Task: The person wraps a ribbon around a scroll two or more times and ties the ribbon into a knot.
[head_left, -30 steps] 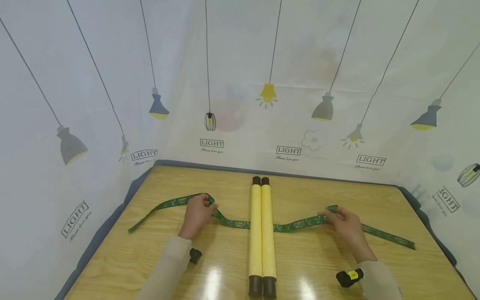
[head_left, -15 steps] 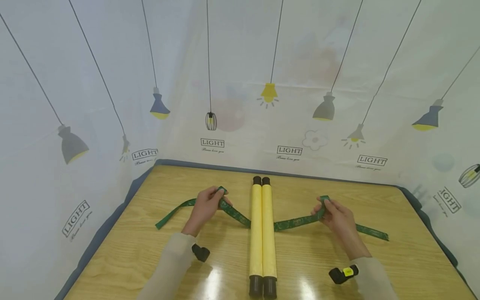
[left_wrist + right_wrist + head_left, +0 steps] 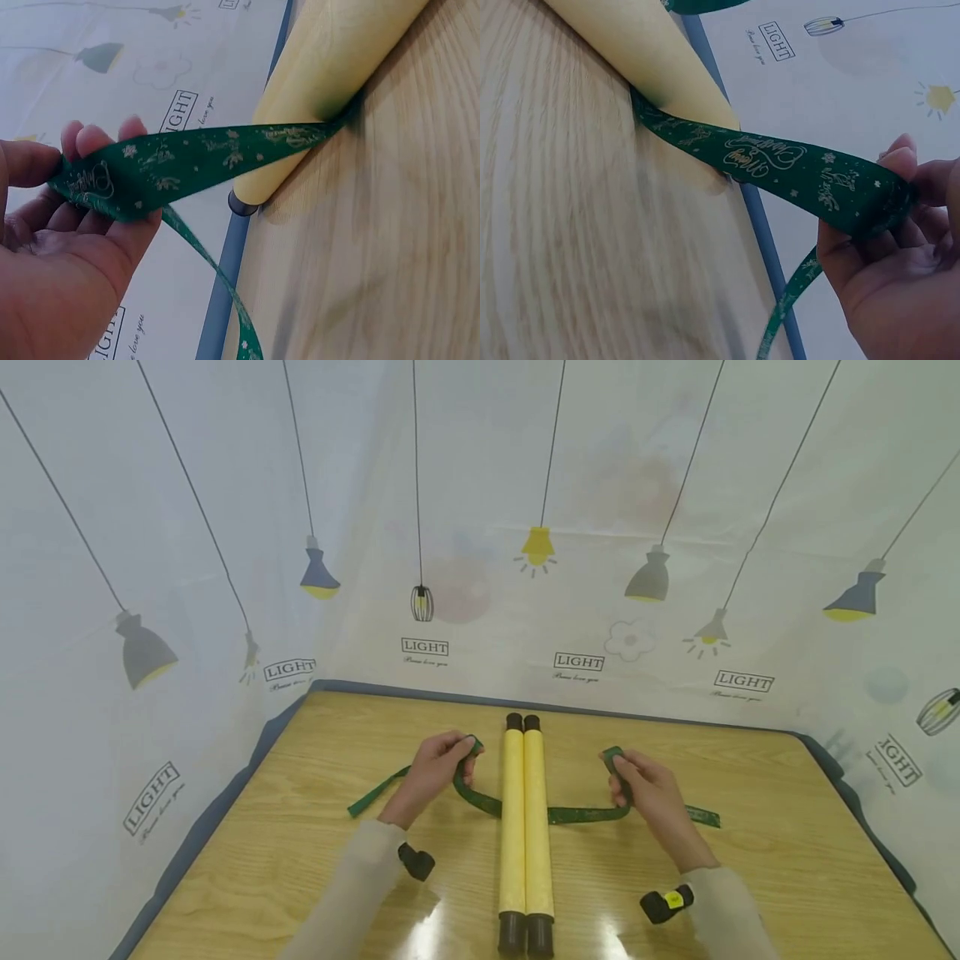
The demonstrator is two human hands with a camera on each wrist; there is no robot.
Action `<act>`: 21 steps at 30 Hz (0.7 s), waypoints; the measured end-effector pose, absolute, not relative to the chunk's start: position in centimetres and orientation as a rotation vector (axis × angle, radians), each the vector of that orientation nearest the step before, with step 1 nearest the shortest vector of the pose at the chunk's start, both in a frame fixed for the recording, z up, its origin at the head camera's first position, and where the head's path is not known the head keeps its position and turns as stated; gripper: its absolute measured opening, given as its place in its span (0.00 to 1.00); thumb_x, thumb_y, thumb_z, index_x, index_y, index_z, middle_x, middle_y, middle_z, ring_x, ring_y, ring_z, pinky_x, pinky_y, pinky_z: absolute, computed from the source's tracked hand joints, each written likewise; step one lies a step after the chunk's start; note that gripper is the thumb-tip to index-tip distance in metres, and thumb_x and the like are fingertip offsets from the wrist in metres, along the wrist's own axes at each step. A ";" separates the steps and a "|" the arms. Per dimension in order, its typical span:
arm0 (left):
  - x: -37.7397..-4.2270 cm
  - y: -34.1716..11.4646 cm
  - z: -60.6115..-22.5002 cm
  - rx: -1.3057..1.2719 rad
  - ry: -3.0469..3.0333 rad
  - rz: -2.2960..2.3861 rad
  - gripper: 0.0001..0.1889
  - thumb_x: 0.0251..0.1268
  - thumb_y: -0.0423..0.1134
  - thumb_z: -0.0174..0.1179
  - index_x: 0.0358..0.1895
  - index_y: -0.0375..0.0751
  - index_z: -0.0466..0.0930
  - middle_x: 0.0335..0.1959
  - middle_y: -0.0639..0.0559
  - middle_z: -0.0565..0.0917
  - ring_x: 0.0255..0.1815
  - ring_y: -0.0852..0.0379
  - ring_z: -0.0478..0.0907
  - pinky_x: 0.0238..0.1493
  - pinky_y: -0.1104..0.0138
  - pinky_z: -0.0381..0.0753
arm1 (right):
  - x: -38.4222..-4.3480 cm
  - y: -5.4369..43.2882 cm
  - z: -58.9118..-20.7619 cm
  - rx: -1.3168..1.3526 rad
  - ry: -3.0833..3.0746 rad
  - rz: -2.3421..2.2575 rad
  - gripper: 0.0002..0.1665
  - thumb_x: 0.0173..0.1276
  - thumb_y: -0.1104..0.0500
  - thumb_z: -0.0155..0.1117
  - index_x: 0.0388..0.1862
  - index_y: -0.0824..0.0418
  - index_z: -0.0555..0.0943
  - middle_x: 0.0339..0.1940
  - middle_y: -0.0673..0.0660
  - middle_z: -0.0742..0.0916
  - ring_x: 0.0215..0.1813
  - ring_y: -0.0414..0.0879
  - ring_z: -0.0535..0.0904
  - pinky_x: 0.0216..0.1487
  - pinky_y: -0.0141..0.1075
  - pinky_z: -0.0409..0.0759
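Two yellow tubes (image 3: pixel 523 827) with dark end caps lie side by side on the table. A green ribbon (image 3: pixel 588 815) printed with light lettering and snowflakes passes beneath them and comes out on both sides. To the left of the tubes, my left hand (image 3: pixel 438 768) pinches the ribbon between thumb and fingers, raised off the tabletop. Opposite it, my right hand (image 3: pixel 648 789) pinches the other length of ribbon (image 3: pixel 772 161) the same way. Loose tails trail behind each hand. The stretch under the tubes is hidden.
The wooden table (image 3: pixel 300 877) has a blue-grey edging (image 3: pixel 420 695) along its back and sides. A white sheet (image 3: pixel 480 485) printed with lamps surrounds it. A black wrist device (image 3: pixel 666 903) sits by each sleeve.
Both hands have moved inward toward the tubes and risen, drawing the ribbon up at each side. The loose tails have slid inward over the table. The tubes stay in place.
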State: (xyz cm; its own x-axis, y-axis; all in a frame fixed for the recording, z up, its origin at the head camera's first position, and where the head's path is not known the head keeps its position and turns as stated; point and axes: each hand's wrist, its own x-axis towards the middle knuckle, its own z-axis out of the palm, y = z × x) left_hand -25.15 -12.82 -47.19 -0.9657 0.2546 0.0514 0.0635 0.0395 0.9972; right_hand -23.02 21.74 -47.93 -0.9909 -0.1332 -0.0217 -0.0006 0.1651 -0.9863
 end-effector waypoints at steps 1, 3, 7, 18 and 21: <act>-25.2 -12.6 -47.2 0.337 2.172 2.042 0.15 0.83 0.43 0.51 0.47 0.34 0.82 0.24 0.52 0.79 0.23 0.58 0.76 0.31 0.65 0.84 | -23.1 21.5 -47.9 -0.130 2.335 -1.947 0.28 0.84 0.46 0.51 0.67 0.67 0.75 0.28 0.49 0.81 0.26 0.38 0.73 0.34 0.34 0.81; -25.2 -12.2 -47.2 0.347 2.192 2.009 0.14 0.83 0.42 0.52 0.46 0.35 0.82 0.24 0.53 0.78 0.22 0.59 0.74 0.28 0.68 0.81 | -23.1 21.1 -47.7 -0.120 2.361 -1.919 0.27 0.83 0.46 0.52 0.64 0.66 0.76 0.28 0.51 0.81 0.26 0.40 0.73 0.34 0.34 0.81; -25.2 -11.4 -47.1 0.393 2.183 1.970 0.13 0.83 0.40 0.51 0.47 0.32 0.80 0.22 0.55 0.78 0.20 0.61 0.69 0.24 0.70 0.74 | -23.1 20.2 -47.2 -0.122 2.385 -1.883 0.25 0.82 0.45 0.53 0.60 0.65 0.77 0.27 0.54 0.81 0.25 0.41 0.74 0.33 0.36 0.80; -25.3 -9.6 -47.1 0.576 2.179 1.869 0.13 0.83 0.37 0.49 0.50 0.30 0.78 0.17 0.56 0.74 0.13 0.63 0.61 0.17 0.71 0.64 | -23.1 18.0 -46.3 -0.196 2.403 -1.856 0.20 0.82 0.51 0.55 0.62 0.63 0.78 0.24 0.52 0.82 0.23 0.41 0.74 0.29 0.34 0.79; -25.2 -9.2 -47.0 0.606 2.148 1.865 0.14 0.83 0.37 0.49 0.50 0.28 0.78 0.17 0.55 0.73 0.14 0.63 0.60 0.17 0.71 0.63 | -23.2 17.6 -46.2 -0.205 2.389 -1.863 0.19 0.83 0.52 0.54 0.61 0.63 0.78 0.24 0.51 0.82 0.22 0.41 0.74 0.28 0.34 0.79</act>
